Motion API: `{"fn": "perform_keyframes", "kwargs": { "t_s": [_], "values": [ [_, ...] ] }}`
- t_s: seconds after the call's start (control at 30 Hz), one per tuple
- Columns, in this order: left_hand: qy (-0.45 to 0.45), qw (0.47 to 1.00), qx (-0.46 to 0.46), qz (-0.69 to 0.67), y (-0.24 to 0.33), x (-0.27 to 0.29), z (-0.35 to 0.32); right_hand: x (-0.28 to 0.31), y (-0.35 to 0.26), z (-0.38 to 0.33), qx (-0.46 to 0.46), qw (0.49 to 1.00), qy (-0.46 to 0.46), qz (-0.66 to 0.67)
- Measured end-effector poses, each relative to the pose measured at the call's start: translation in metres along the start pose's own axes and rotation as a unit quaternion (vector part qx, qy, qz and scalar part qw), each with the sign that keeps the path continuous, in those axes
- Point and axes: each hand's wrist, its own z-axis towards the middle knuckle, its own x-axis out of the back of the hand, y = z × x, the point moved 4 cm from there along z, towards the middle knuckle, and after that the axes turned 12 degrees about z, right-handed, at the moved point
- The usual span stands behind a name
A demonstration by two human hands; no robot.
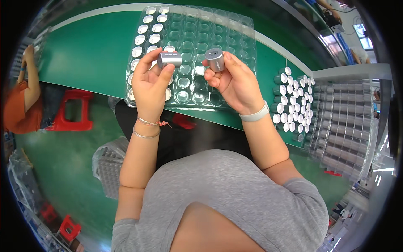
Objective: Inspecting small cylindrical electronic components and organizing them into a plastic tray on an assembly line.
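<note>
My left hand (152, 84) pinches a small grey cylinder-like housing (171, 59), tipped on its side, between thumb and fingers. A second grey housing (215, 60) is gripped in my right hand (238, 82), roughly upright, with a dark round spot on its top face. Both hands are above a clear plastic blister tray (204, 38) with rows of pockets. White-topped pieces (154, 38) fill two columns at the tray's left side; the pockets visible further right hold none. My left hand covers some of the filled pockets.
Beneath the tray is a green work table (92, 54). Many white-ended grey pieces (294, 98) stand in a cluster on the right, beside a stack of clear trays (344, 122). Another person (25, 96) in orange sits at far left near a red stool (75, 110).
</note>
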Motion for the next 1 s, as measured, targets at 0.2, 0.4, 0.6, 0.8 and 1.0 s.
{"fn": "perform_keyframes", "kwargs": {
  "t_s": [0.2, 0.4, 0.6, 0.8, 1.0],
  "values": [
    [-0.026, 0.999, -0.013, -0.019, 0.001, -0.002, -0.002, -0.006, 0.005, -0.004, -0.063, 0.992, 0.062, 0.091],
    [-0.030, 0.999, 0.011, -0.024, -0.003, -0.004, -0.002, -0.012, 0.008, -0.005, -0.086, 0.985, 0.064, 0.133],
    [-0.019, 0.999, 0.016, -0.021, 0.000, -0.002, -0.001, -0.009, 0.009, -0.003, -0.109, 0.982, 0.033, 0.147],
    [-0.022, 1.000, 0.001, -0.017, -0.005, 0.001, -0.002, -0.013, 0.009, 0.004, -0.104, 0.985, 0.063, 0.124],
    [-0.027, 0.999, 0.025, -0.023, -0.002, 0.001, -0.002, -0.006, 0.013, 0.005, -0.129, 0.987, 0.034, 0.092]
  ]
}}
